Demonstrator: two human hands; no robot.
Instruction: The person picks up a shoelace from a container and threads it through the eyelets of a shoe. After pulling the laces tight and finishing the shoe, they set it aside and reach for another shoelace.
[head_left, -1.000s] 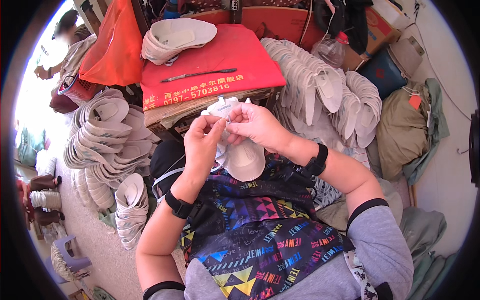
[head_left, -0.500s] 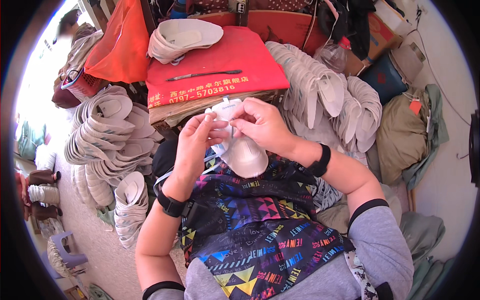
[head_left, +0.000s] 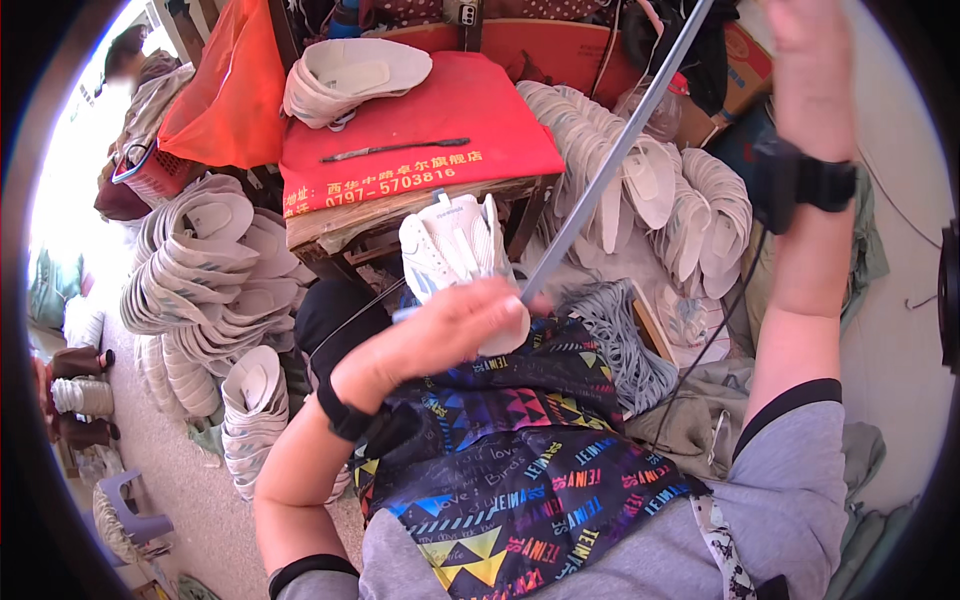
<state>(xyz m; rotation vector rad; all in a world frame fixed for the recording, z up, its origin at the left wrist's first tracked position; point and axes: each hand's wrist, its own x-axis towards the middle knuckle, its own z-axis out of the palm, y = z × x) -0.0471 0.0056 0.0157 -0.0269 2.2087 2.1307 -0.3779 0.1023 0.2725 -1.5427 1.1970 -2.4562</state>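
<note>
A white shoe upper [head_left: 440, 245] with pale blue stripes stands between my lap and the low table. My left hand [head_left: 450, 325] lies across its toe, somewhat blurred, fingers closed around it; the toe cap shows beneath them. From beside those fingertips a flat grey-blue shoelace [head_left: 620, 150] stretches taut to the top edge. My right hand [head_left: 808, 40] is raised high at the upper right, blurred, with its fingers partly cut off by the picture's edge. The tight lace leads toward it; the grip itself is hidden.
The low table [head_left: 420, 205] has a red cover [head_left: 500, 110], bearing a thin dark tool [head_left: 395, 150] and white shoe uppers [head_left: 355, 75]. Stacked uppers stand left [head_left: 190, 260] and right [head_left: 590, 150]. Grey-blue laces [head_left: 620, 345] lie bundled by my lap. A person [head_left: 150, 85] is at the far left.
Both hands were together over the shoe's tongue. My right hand has swung up and right, the lace now drawn long and tight. My left hand has moved down onto the toe.
</note>
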